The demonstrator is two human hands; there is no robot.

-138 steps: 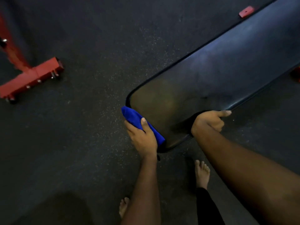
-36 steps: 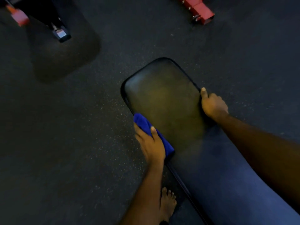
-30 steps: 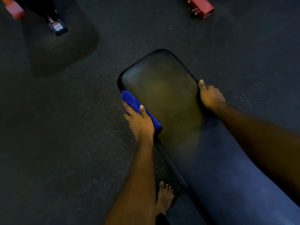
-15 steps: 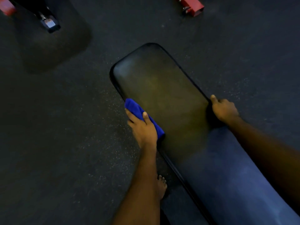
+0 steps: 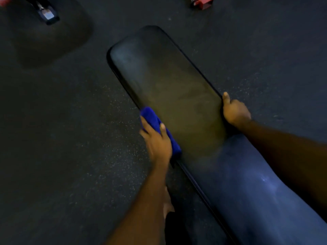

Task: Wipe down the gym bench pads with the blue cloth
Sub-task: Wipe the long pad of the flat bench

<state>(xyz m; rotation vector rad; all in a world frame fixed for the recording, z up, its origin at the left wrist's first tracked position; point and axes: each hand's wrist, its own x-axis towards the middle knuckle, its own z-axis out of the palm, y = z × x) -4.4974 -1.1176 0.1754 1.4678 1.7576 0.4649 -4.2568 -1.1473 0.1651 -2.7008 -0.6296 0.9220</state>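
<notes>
The limp blue cloth wipes best bunched, as your left hand grips it; your right hand clasps the pad at its three-o'clock edge.

Speckled dark floor; black bench pad diagonal, centre to lower right; blue cloth on pad's left edge; red frame foot at top edge.

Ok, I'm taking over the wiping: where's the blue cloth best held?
Grip across its long middle, coming from the left edge of the bench pad: the blue cloth lies folded along that edge, so the left hand wraps it, thumb on top.
</notes>
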